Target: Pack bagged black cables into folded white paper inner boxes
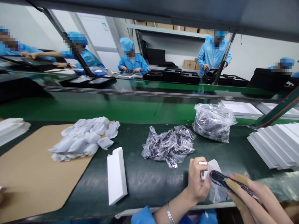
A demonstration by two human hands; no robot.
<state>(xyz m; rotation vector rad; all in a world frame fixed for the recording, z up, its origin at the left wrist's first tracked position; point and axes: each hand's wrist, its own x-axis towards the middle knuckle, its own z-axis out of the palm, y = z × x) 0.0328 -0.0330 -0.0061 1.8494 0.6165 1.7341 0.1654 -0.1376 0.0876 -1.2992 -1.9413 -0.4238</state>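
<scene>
Black trays (172, 75) on far bench (133, 86); cartons (189, 64) below shelf (163, 31).

No legible text anywhere.

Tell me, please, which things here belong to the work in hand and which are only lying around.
Likely in the work:
black cable bundle, in the right hand
white carton, in the left hand
bagged dark bundles, piled nearby
white packets, perhaps

Likely just lying about:
stacked white pieces, untouched at right
shallow white tray, behind the clear bag
brown boxes, in the background
</scene>
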